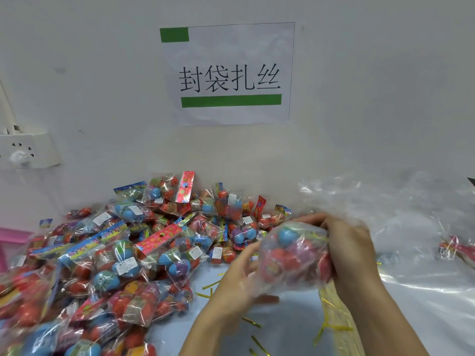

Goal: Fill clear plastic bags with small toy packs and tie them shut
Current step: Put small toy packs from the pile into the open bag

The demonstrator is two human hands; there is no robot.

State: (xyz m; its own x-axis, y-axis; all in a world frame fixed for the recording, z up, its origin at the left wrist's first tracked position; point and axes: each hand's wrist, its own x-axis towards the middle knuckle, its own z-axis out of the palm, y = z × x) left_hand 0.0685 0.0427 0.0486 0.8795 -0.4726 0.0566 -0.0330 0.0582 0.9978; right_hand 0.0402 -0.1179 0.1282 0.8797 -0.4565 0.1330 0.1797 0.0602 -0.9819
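Observation:
A clear plastic bag (pixel 290 255) stuffed with red, blue and pink toy packs is held above the table at centre right. My left hand (pixel 236 276) cups its lower left side. My right hand (pixel 347 242) grips the bag's gathered neck on the right, fingers closed around it, with a gold twist tie (pixel 317 236) showing at the fingers. A big heap of small toy packs (pixel 123 253) covers the table's left half.
Loose gold twist ties (pixel 331 317) lie scattered on the table below my hands. A pile of clear bags (pixel 401 209) sits at the right, with another filled pack (pixel 455 249) at the far right. A paper sign (pixel 228 73) and a wall socket (pixel 28 152) are on the wall.

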